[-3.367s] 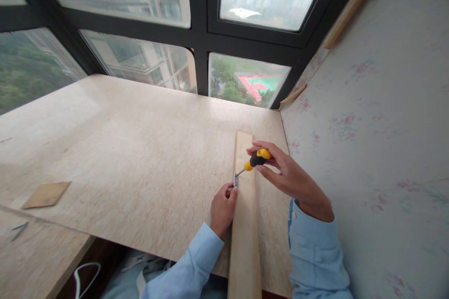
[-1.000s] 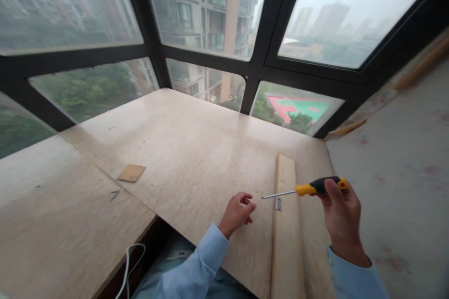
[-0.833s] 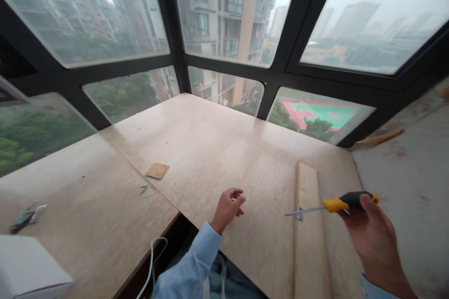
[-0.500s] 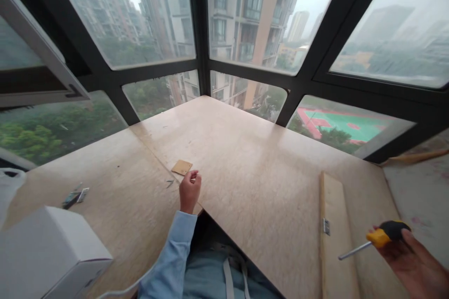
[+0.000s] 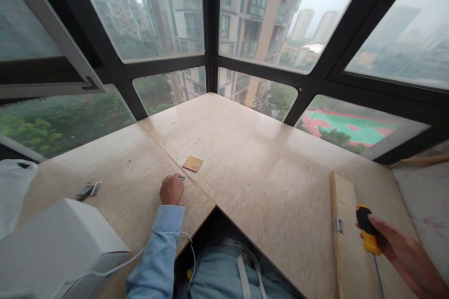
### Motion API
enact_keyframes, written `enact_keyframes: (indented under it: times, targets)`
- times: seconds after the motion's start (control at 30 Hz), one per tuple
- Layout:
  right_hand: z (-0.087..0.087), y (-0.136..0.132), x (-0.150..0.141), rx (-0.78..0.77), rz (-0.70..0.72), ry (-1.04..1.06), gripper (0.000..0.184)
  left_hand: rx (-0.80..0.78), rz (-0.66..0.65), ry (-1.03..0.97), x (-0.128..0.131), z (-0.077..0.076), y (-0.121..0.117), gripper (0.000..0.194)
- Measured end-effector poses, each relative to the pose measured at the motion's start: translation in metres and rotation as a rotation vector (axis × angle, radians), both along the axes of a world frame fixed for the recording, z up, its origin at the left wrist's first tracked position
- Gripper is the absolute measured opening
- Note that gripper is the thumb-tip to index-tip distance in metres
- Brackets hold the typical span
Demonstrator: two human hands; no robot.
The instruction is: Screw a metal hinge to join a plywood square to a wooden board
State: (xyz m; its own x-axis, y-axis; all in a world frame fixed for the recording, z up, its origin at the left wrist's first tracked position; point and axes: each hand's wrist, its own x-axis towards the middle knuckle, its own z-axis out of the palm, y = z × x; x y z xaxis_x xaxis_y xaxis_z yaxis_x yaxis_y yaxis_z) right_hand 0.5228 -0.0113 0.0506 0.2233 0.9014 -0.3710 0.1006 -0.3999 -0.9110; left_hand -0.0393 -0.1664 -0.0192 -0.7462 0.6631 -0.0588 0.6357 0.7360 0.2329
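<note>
My left hand (image 5: 171, 188) rests on the marble sill with its fingers curled down onto small screws (image 5: 181, 178) near the seam between two slabs. A small cardboard square (image 5: 192, 164) lies just beyond it. My right hand (image 5: 403, 254) is at the lower right and grips a yellow and black screwdriver (image 5: 368, 237), shaft pointing down towards me. Beside it lies a long wooden strip (image 5: 345, 238) with a small metal hinge (image 5: 339, 225) on its left edge.
A white box (image 5: 59, 247) with a white cable (image 5: 140, 254) sits at the lower left, a white plastic bag (image 5: 14, 191) beyond it. Small metal parts (image 5: 88, 190) lie on the left slab. Dark-framed windows surround the sill; a flowered wall (image 5: 426, 205) stands on the right.
My left hand left the hinge on the strip and moved left to the screws by the seam. My right hand drew the screwdriver back and turned its shaft downward. My view swung left.
</note>
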Motion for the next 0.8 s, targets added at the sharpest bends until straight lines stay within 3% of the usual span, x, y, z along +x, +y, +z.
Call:
enact_keyframes:
  times: [0.27, 0.57, 0.7, 0.8]
  targets:
    - [0.017, -0.007, -0.043, -0.046, 0.082, -0.023, 0.047, -0.04, -0.064, -0.031, 0.012, 0.003, 0.003, 0.024]
    - [0.017, -0.017, -0.042, -0.023, 0.149, 0.023, 0.054, -0.126, -0.183, 0.065, 0.027, 0.004, -0.002, 0.03]
    - [0.022, -0.027, -0.038, 0.031, 0.154, 0.05, 0.052, -0.022, -0.184, 0.078, 0.031, -0.001, -0.003, 0.032]
    - [0.021, -0.032, -0.033, 0.04, 0.15, 0.089, 0.052, 0.142, -0.14, -0.045, 0.03, -0.002, 0.002, 0.032]
